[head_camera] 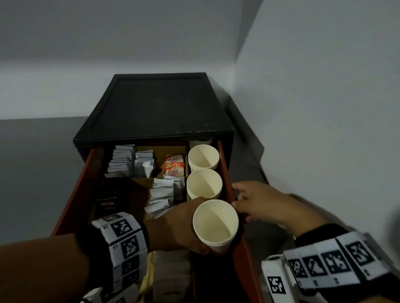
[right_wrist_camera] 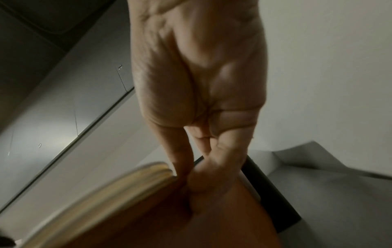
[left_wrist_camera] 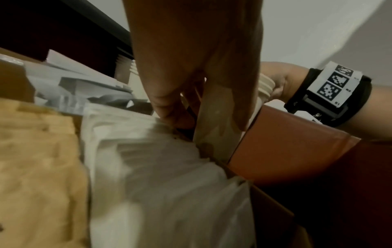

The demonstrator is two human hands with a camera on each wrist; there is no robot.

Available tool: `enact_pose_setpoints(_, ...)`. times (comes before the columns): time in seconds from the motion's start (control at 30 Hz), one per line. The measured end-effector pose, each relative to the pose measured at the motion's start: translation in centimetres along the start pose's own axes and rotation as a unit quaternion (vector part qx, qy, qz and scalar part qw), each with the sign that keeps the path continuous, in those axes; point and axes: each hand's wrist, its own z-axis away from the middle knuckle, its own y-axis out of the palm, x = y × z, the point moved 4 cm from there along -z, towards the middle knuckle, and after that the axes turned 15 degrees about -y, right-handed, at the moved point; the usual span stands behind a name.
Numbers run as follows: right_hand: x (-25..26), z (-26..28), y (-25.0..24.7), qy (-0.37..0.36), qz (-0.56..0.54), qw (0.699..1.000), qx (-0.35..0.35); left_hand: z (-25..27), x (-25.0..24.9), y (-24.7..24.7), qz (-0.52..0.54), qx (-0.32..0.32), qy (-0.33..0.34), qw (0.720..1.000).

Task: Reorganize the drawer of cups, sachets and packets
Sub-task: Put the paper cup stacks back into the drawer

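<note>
A short stack of cream paper cups (head_camera: 215, 222) sits tilted in the left hand (head_camera: 183, 226), whose fingers curl round its side just above the front end of the right-hand compartment of the open red drawer (head_camera: 71, 198). Behind it in the same compartment stand two more cup stacks (head_camera: 203, 184), upright and mouth up. The right hand (head_camera: 257, 201) rests on the drawer's right wall with the fingertips (right_wrist_camera: 197, 186) hooked over the rim; they seem to pinch the edge, though the wrist view is blurred. Left of the cups, silver sachets (head_camera: 162, 196) fill the middle sections, with Coffee-mate packets (head_camera: 174, 166) behind them. White packets (left_wrist_camera: 165, 176) lie at the drawer's near end. The drawer slides out of a black cabinet (head_camera: 157, 107).
</note>
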Motion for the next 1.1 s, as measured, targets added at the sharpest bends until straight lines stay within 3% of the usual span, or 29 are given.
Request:
enact_pose_setpoints(0.33,-0.3,-0.2,0.0,0.003,-0.046,0.999,0.003,0.2,1.4,-1.6,-0.009,-0.045,-0.066,0.997)
enact_pose_setpoints(0.7,-0.1,-0.1,0.1,-0.003,-0.05,0.999,0.003,0.2,1.0,-3.1,-0.047,-0.122,-0.072,0.989)
enact_pose_setpoints(0.8,0.0,-0.1,0.1,-0.002,-0.048,0.999,0.004,0.6,0.5,-4.8,-0.058,-0.214,-0.068,0.973)
enact_pose_setpoints(0.9,0.0,-0.1,0.1,-0.002,-0.052,0.999,0.005,0.4,1.4,-7.4,0.041,-0.28,-0.145,0.948)
enact_pose_setpoints(1.0,-0.1,-0.1,0.1,-0.004,-0.051,0.999,0.008,0.0,2.5,-8.6,0.285,-0.207,-0.252,0.901)
enact_pose_setpoints(1.1,-0.3,-0.1,0.1,-0.005,-0.055,0.998,0.011,-0.5,3.9,-8.3,0.415,-0.156,-0.281,0.851)
